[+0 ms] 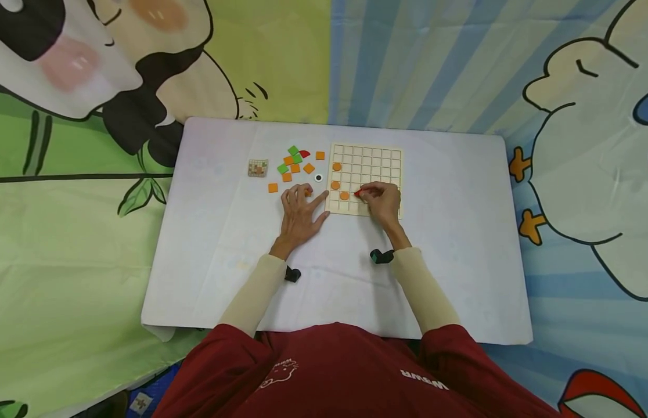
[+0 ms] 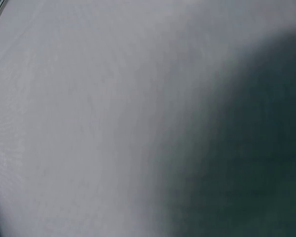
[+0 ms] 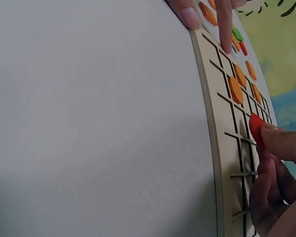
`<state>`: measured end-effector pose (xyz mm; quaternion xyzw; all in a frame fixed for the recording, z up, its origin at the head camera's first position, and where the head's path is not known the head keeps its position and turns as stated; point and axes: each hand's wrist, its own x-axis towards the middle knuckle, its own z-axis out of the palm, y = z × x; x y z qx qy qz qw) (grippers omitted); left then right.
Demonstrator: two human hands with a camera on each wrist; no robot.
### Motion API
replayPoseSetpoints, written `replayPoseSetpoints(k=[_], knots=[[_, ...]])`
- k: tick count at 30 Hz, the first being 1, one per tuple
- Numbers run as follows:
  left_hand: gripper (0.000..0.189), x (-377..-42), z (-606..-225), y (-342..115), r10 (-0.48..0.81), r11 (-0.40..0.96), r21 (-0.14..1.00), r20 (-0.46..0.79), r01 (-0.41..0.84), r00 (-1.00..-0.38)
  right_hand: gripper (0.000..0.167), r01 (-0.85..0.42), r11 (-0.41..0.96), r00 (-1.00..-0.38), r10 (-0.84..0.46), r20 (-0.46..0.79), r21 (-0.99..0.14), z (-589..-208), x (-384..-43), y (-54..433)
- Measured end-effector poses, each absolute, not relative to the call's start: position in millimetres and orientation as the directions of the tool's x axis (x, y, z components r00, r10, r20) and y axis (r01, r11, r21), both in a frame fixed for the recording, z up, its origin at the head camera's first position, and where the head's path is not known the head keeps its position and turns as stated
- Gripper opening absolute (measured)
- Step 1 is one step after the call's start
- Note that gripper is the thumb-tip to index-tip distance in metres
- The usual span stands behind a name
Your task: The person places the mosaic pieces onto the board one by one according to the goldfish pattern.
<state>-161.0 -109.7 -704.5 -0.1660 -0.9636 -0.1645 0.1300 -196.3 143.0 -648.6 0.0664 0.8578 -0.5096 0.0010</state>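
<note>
A small red piece (image 3: pixel 256 129) is hanging over or resting against the lower part of the gridded board (image 1: pixel 368 158), just to the right of the nearest orange disc (image 1: pixel 344 196); whether it is touching the board, I cannot tell. In the head view its visible tip is pointing left and slightly toward the person. In the right wrist view it is standing tilted rather than lying flat, its long axis seeming to run up from the fingertips, though they are covering part of it.

The right hand (image 1: pixel 384 200) is pinching the piece between thumb and fingers, nearly closed. The step in hand appears to be setting this piece on the grid; the next move would be calling for lining it up with a square, tipping it flat and letting go.

The left hand (image 1: pixel 299 217) is spreading thumb and forefinger against the board's left edge, its other fingers bending over a loose orange piece (image 1: pixel 308 193); whether they are gripping it, I cannot tell.

Farther left, green and orange squares (image 1: pixel 295 168) are lying scattered on the white tabletop (image 1: pixel 209 232), with a patterned card (image 1: pixel 258 168) beyond them.
</note>
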Motion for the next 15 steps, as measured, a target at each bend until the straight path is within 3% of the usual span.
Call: replayPoseSetpoints(k=[8,15], knots=[[0.056,-160.7,-705.1,-110.0,0.271,0.888,0.287,0.307,0.36,-0.912,0.006,0.081,0.546,-0.987,0.161,0.01,-0.834,-659.4,-189.7,125.5],[0.056,-162.2,-705.6,-111.2,0.277,0.89,0.279,0.303,0.362,-0.912,0.012,-0.008,0.675,-0.986,0.119,0.12,-0.738,-666.7,-185.8,123.8]])
